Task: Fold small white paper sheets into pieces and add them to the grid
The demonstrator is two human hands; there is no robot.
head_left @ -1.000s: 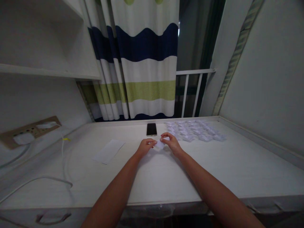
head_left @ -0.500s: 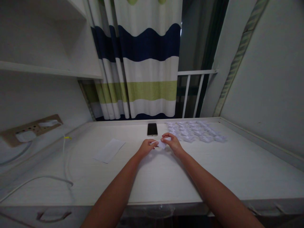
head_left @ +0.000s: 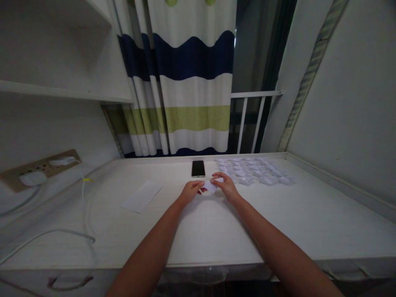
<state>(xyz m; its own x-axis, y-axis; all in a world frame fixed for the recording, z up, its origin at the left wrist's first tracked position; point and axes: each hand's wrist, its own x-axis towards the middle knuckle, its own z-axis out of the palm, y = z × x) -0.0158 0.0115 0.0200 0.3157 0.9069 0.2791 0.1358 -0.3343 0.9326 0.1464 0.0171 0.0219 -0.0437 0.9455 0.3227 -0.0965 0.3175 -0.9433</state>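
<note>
The left hand [head_left: 189,192] and the right hand [head_left: 227,187] both hold one small white paper [head_left: 210,187], each with the thumb and the fingertips in a narrow pinch. The left hand grips it from 9 o'clock and the right hand from 3 o'clock; I judge that this gives control of both ends, and leaves the middle of the paper free to be seen. The paper is just above the tabletop [head_left: 213,235], near its centre, probably because both arms reach there equally.

From this paper, the rows of folded white pieces [head_left: 254,170] lie towards 2 o'clock, close together, perhaps so that they occupy little room and stay away from the forearms. Flat white paper [head_left: 142,196] rests near 9 o'clock, apart from the left hand but, it seems, within its reach. A phone [head_left: 198,168] lies towards 11 o'clock, beyond the hands, where it does not disturb them. How the paper is creased is too small to tell.
</note>
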